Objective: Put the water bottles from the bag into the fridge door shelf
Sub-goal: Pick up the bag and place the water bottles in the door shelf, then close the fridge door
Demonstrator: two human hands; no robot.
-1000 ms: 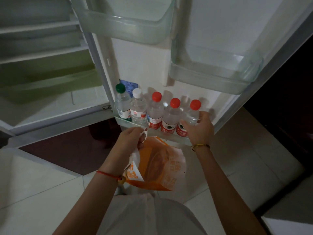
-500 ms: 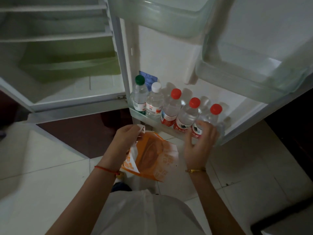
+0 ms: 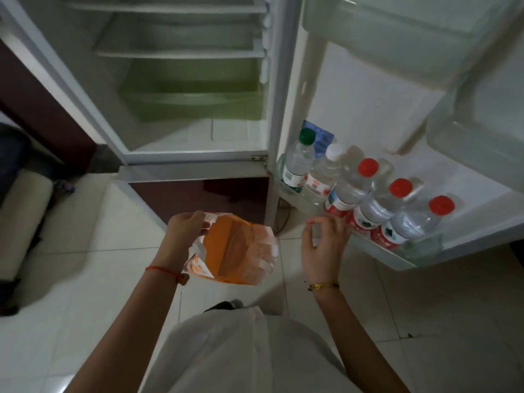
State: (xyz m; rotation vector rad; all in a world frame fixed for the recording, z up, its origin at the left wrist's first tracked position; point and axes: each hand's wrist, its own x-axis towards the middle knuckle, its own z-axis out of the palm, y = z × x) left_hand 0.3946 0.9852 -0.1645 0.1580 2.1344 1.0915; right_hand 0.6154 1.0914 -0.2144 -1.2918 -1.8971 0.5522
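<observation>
Several water bottles stand in a row in the bottom fridge door shelf [image 3: 377, 252]: a green-capped bottle [image 3: 298, 160] at the left, a white-capped bottle [image 3: 324, 173] beside it, then three red-capped bottles [image 3: 377, 205] to the right. My left hand [image 3: 185, 228] grips the top edge of an orange and white plastic bag [image 3: 241, 248], which hangs open and looks limp. My right hand [image 3: 323, 248] hovers with fingers spread just left of the shelf's front edge, holding nothing.
The open fridge compartment [image 3: 181, 89] with white shelves and a green drawer is at the upper left. Upper door shelves [image 3: 467, 143] jut out above the bottles. The floor is pale tile [image 3: 85, 307]. A dark object lies at the far left [image 3: 17, 222].
My right hand has let go of the rightmost red-capped bottle and pulled back left and down, now open. The view has shifted left. The bag stays in my left hand.
</observation>
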